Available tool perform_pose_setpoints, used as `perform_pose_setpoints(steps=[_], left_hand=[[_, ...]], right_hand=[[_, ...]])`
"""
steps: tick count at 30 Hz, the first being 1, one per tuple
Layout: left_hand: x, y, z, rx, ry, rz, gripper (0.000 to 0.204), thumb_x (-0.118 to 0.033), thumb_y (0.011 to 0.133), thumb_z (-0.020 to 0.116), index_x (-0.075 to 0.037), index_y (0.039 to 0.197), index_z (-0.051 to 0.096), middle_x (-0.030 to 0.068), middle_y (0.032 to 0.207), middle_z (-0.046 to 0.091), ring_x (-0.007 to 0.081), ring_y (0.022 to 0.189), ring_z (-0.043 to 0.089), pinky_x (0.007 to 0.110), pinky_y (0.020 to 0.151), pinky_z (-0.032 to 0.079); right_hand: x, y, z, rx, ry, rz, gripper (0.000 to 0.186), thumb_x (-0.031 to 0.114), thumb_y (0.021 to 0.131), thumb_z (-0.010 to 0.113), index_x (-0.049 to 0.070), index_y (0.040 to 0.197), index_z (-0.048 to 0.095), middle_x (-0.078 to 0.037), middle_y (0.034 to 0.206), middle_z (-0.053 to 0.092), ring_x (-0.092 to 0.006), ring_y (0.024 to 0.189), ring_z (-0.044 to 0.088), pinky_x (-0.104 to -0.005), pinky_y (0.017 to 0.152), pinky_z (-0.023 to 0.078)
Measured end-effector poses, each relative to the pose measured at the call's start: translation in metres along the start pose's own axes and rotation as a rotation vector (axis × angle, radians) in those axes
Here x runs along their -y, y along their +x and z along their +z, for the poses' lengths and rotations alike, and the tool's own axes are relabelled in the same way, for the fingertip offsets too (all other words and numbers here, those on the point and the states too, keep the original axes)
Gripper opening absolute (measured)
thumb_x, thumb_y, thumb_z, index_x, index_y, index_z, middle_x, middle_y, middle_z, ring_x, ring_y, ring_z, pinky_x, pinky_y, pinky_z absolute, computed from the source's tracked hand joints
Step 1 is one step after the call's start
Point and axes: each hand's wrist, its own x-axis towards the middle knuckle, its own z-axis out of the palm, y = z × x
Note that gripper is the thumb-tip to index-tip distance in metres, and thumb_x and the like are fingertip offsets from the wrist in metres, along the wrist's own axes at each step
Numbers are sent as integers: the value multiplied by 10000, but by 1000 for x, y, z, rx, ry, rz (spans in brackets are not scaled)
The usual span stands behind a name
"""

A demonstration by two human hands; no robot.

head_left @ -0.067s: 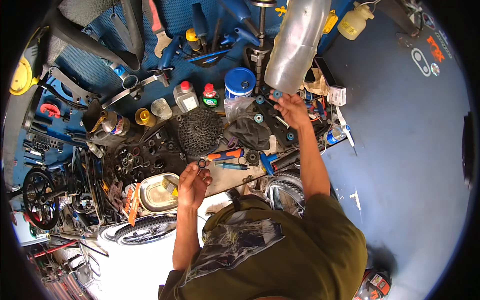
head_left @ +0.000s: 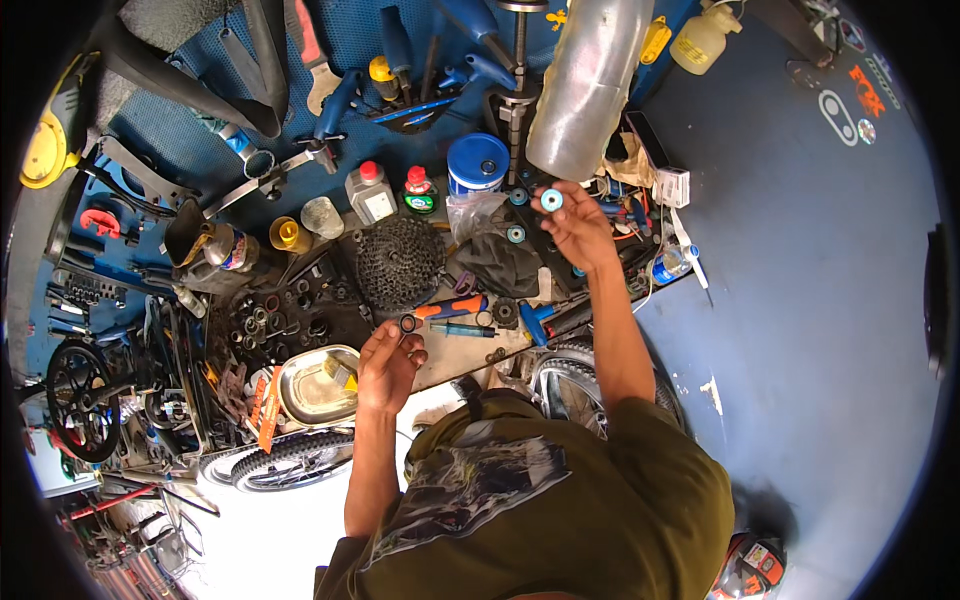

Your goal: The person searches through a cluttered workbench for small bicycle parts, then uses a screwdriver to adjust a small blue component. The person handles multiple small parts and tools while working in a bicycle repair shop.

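My left hand (head_left: 388,368) pinches a small dark ring (head_left: 407,324), probably a bearing, above the front edge of the bench. Farther back and to the right, my right hand (head_left: 582,232) grips a teal disc (head_left: 551,200) with a pale centre and a hole, held up between thumb and fingers. A similar teal disc (head_left: 516,234) lies on the dark surface left of that hand, and another teal disc (head_left: 517,196) is behind it. Near the left hand lie an orange-and-blue handled tool (head_left: 453,307) and a blue syringe-like tube (head_left: 462,330).
A bicycle cassette (head_left: 400,262) sits mid-bench, with several loose rings (head_left: 262,320) to its left. A metal tray (head_left: 302,388) holding a brush stands at the front edge. Bottles and a blue-lidded tub (head_left: 477,164) line the back. A cloudy plastic cylinder (head_left: 585,95) hangs over the right side.
My right hand has turned the teal disc so its round face shows, and brought it slightly nearer. My left hand with the ring has barely moved.
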Motion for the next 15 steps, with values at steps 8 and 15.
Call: perform_pose_setpoints(steps=[8, 15], left_hand=[[-13, -12, 13, 59, 27, -22, 177, -243, 992, 631, -88, 1077, 634, 21, 1052, 656, 167, 876, 580, 334, 737, 462], [-24, -28, 9, 79, 9, -3, 191, -254, 987, 638, -75, 1054, 650, 40, 1074, 664, 161, 871, 569, 324, 730, 450]], right_hand=[[1, -36, 98, 289, 59, -109, 423, -45, 865, 713, 39, 1236, 527, -208, 1263, 612, -309, 1162, 650, -327, 810, 606], [-4, -41, 127, 309, 59, -99, 413, -61, 858, 706, 32, 1214, 520, -225, 1253, 611, -318, 1155, 654, -331, 799, 610]])
